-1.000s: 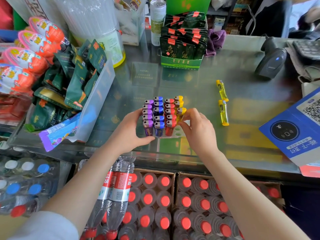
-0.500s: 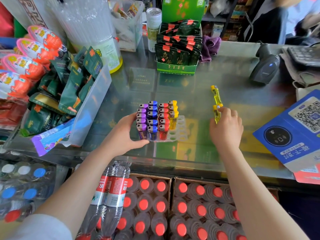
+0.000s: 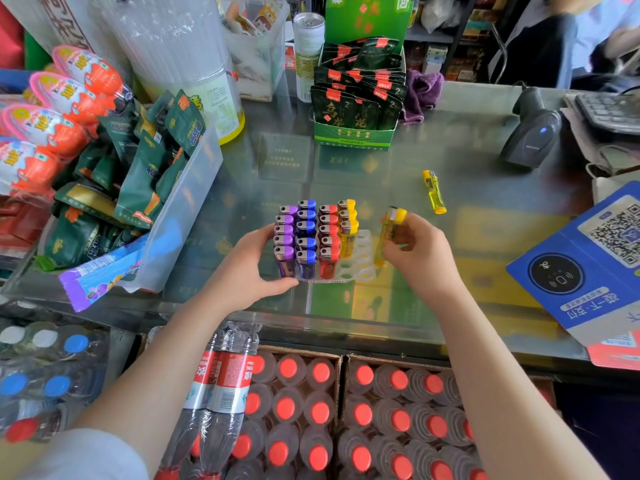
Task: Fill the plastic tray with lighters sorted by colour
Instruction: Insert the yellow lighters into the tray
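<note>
Left hand (image 3: pixel 254 271) gripping the white plastic tray (image 3: pixel 362 263) edge, right hand (image 3: pixel 415 252) pinching 1 yellow lighter (image 3: pixel 389 233) upright beside it, another yellow lighter (image 3: pixel 434 192) lying apart on the glass counter (image 3: pixel 363 174)

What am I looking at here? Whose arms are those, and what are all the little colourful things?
There is no machine here. The picture comes from a camera worn on a person's head, looking down, so the two arms you see are that person's own. They stand at a glass shop counter.

The colourful things are lighters, standing in a white plastic tray in rows: purple, blue, red, then yellow. Some holes on the right side are empty.

The left hand grips the tray's side. The right hand holds a yellow lighter beside the empty holes. One more yellow lighter lies flat on the glass further away.

Around it are snack packets, a barcode scanner and a blue payment sign.
</note>
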A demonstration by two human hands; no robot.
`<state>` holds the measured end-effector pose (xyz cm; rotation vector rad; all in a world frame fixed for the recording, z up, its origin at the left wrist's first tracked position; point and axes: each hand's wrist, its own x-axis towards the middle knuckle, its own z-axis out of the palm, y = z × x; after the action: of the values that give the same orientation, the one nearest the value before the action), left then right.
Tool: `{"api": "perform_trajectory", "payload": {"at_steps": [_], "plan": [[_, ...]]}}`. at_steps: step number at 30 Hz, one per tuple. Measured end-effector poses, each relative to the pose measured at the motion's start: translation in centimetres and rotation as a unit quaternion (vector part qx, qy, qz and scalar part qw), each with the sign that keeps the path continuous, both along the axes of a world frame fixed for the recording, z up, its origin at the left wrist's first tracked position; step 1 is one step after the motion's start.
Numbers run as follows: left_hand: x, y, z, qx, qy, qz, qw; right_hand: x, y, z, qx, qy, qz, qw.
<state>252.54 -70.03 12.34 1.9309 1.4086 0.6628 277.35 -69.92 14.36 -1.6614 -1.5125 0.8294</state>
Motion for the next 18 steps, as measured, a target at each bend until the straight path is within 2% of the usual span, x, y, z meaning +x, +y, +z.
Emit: {"api": "perform_trajectory", "payload": {"at_steps": [3,5,10,13,18], "plan": [[0.0,0.1,-0.2,-0.003,-0.001,0.000,1.000,-0.8,-0.9,0.5,0.026,0.137,0.041,0.989],[-0.1,0.1,-0.2,-0.006,0.000,0.002,1.000,-1.3,-1.3,0.3,0.027,0.164,0.068,0.984],[-0.1,0.1,-0.3,-0.005,-0.006,0.000,1.000,-2.1,-1.9,-1.0,0.053,0.043,0.094,0.993],[-0.1,0.1,-0.4,-0.004,-0.005,-0.002,1.000,-2.2,-2.1,-0.9,0.062,-0.002,0.072,0.995],[-0.1,0.2,-0.4,-0.002,-0.017,-0.010,1.000,-2.3,-2.1,0.0,0.074,-0.104,0.095,0.987]]}}
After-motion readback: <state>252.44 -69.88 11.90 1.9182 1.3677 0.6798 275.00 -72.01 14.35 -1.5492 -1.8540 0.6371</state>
